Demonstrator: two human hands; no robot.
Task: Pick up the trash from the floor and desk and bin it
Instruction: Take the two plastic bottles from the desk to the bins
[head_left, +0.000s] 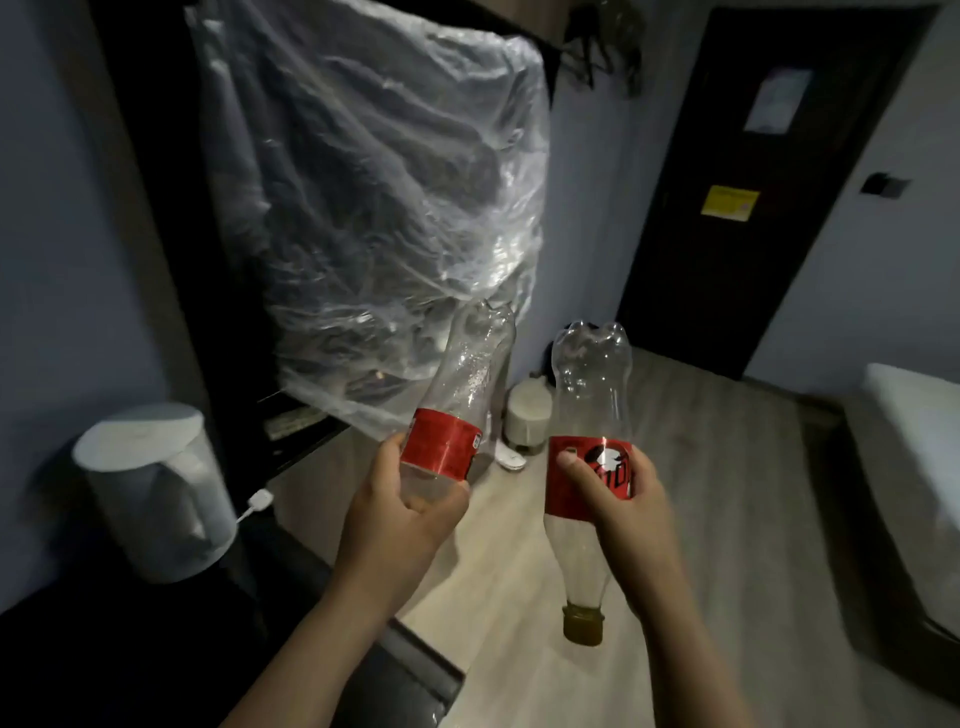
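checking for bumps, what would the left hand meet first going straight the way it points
Probably the clear plastic sheet; the bottle in the left hand would touch it first. Depth is unclear.

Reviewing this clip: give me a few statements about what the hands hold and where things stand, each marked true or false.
1. The left hand grips the left bottle and the right hand grips the right bottle, both clear with red labels. True.
2. The right bottle is held cap up. False: its cap points down and its base is up.
3. The white kettle stands on the floor. False: it stands on the dark desk at the left.
4. A small white bin stands on the floor beyond the bottles. True.
5. The door carries a yellow sticker. True.
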